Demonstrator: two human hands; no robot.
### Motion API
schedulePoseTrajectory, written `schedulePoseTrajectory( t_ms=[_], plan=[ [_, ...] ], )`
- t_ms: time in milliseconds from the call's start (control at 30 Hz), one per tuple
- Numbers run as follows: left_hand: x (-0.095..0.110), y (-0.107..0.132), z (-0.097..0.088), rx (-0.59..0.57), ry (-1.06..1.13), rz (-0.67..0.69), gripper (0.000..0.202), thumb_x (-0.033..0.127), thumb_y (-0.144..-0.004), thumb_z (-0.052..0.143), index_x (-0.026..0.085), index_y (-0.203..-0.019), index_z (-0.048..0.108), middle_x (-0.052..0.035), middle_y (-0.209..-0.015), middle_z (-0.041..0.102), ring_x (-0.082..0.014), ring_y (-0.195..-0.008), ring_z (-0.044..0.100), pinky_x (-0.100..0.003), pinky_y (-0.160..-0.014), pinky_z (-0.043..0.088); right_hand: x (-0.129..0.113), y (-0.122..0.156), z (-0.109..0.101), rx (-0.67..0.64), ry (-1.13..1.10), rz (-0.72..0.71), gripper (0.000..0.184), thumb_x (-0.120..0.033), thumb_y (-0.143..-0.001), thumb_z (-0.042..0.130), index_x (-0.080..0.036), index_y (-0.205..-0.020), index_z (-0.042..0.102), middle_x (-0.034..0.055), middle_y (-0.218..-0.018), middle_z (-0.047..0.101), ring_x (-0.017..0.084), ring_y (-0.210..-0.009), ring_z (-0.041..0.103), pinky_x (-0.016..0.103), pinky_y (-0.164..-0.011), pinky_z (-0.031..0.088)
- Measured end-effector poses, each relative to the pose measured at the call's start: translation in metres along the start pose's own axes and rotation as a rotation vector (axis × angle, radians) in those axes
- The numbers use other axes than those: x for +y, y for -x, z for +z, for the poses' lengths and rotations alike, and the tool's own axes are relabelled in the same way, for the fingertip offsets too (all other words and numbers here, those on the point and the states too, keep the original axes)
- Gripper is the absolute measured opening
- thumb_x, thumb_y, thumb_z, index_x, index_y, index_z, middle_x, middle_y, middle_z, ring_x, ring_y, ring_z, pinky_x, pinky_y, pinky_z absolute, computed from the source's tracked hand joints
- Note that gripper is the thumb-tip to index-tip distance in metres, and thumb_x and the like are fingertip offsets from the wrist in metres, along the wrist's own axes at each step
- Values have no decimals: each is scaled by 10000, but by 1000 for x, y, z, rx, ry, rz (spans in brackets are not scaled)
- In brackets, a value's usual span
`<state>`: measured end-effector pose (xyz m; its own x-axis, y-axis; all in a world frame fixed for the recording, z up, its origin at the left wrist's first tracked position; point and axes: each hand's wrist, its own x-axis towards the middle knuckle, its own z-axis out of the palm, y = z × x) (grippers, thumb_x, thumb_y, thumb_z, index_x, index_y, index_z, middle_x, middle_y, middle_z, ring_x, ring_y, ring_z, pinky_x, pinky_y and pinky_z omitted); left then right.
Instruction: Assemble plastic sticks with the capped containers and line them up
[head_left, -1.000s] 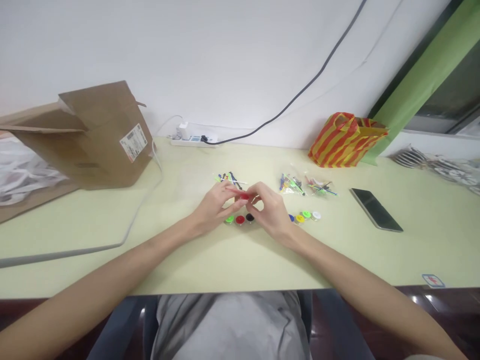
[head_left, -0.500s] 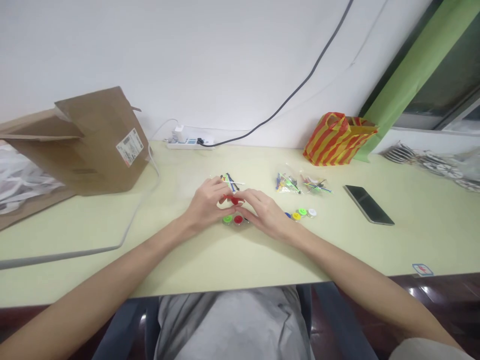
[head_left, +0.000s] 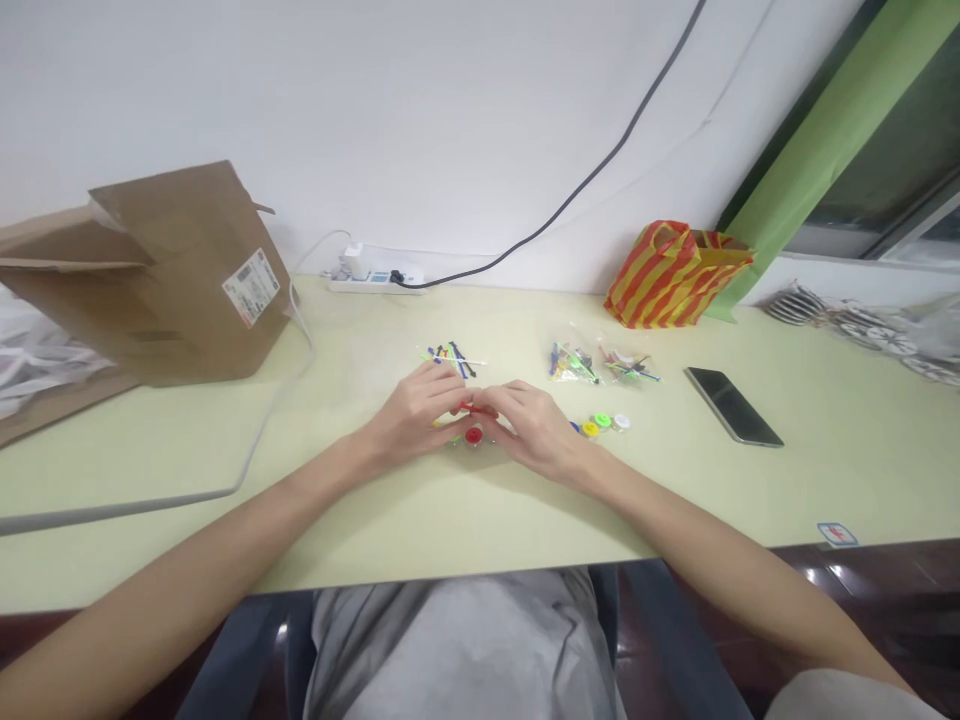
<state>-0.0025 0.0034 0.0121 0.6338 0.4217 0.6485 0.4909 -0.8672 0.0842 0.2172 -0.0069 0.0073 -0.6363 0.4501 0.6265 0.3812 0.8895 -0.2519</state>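
My left hand and my right hand meet fingertip to fingertip low over the pale table, both pinching a small red piece. Directly beneath them sits a red round cap; a green cap beside it is mostly hidden under my left fingers. Just right of my right hand lies a short row of yellow, green and white caps. A loose bunch of coloured thin sticks lies just beyond my left hand.
Two clear bags of coloured sticks lie behind the caps. A black phone lies to the right, a red-and-yellow striped bag behind it. A brown paper bag stands left; a power strip rests against the wall.
Both hands have lowered toward the table with the red piece, now covering the green and black caps that showed earlier. The view has shifted slightly.
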Motion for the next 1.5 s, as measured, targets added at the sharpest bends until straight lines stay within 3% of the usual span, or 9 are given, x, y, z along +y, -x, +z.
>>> schedulePoseTrajectory(
  t_ms=[367,567,733,867,967,1100,1233,1367,1500],
  plan=[
    [-6,0,-3,-204,22,78,266,319,-1080,418,203,-1009,647,-106,-1018,718,-216,-932,645,-370,-845,471,-3,-2,-19,-175,-219,129,54,-216,-1006,472,-248,-963,465,7,-826,701,167,-691,641,269,-672,461],
    [-16,-1,-12,-134,-30,48,211,293,-1079,436,199,-1090,625,-80,-1025,745,-193,-943,681,-351,-886,474,-2,2,-5,-273,-218,73,113,-271,-1060,439,-233,-989,517,23,-858,698,175,-728,631,280,-690,458],
    [-24,4,-6,-19,-71,-113,171,350,-1027,572,192,-987,621,-19,-849,713,-167,-791,647,-316,-772,453,4,5,4,-77,-238,149,144,-285,-1058,473,-222,-985,579,17,-838,700,149,-714,620,272,-707,467],
    [-31,9,2,-13,-17,-255,273,436,-958,664,197,-836,612,9,-747,663,-152,-695,589,-292,-695,424,24,2,1,119,-349,358,120,-301,-1020,515,-214,-1036,597,-1,-776,660,134,-663,622,263,-666,499],
    [-35,12,5,-13,19,-345,279,441,-927,683,195,-812,620,20,-712,637,-136,-650,566,-278,-672,418,48,-5,4,133,-465,524,137,-281,-981,537,-199,-1069,600,23,-809,701,154,-688,685,297,-698,563],
    [-37,15,4,-14,54,-437,273,431,-902,690,190,-793,619,25,-689,623,-124,-620,557,-260,-634,407,68,-17,14,17,-591,610,371,-372,-948,636,-171,-1258,607,148,-1139,758,241,-1037,744,412,-929,585],
    [-36,15,1,-40,85,-498,300,474,-915,675,192,-820,630,34,-668,625,-119,-604,554,-258,-637,408,59,-23,12,-20,-552,494,614,-461,-949,668,-238,-1492,488,138,-1599,476,268,-1460,485,470,-1185,410],
    [-30,15,3,-62,122,-438,353,551,-929,666,200,-890,654,38,-676,647,-116,-611,561,-254,-652,414,37,-18,5,-10,-485,370,330,-422,-997,610,-228,-1256,678,88,-1277,719,225,-1206,657,409,-1058,499],
    [-21,14,5,-59,142,-316,437,632,-903,670,197,-863,647,32,-659,662,-116,-595,564,-239,-617,406,20,-12,8,26,-565,372,231,-388,-988,630,-201,-1103,702,47,-989,760,181,-897,704,336,-837,545]
  ],
)
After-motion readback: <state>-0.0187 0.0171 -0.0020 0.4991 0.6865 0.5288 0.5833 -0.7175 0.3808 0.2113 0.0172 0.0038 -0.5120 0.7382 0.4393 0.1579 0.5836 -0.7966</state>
